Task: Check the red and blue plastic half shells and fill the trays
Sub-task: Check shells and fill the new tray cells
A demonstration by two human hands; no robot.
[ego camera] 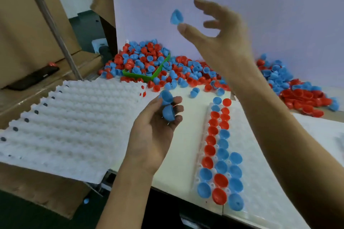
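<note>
My left hand (154,135) is held palm-up over the table and grips two blue half shells (167,106) between thumb and fingers. My right hand (219,31) is raised in front of the white backboard with its fingers spread and blurred. A single blue half shell (176,16) hangs in the air just above its thumb tip; whether they touch I cannot tell. Below the right forearm lies a white tray (260,182) whose left columns hold red and blue half shells (219,156), domes up. A big loose pile of red and blue half shells (186,72) covers the back of the table.
A stack of white dimpled trays (74,117) rests on cardboard boxes at the left. A green basket (141,77) sits buried in the pile. A black phone (33,78) lies on a box at far left. More red shells (305,98) are heaped at the right.
</note>
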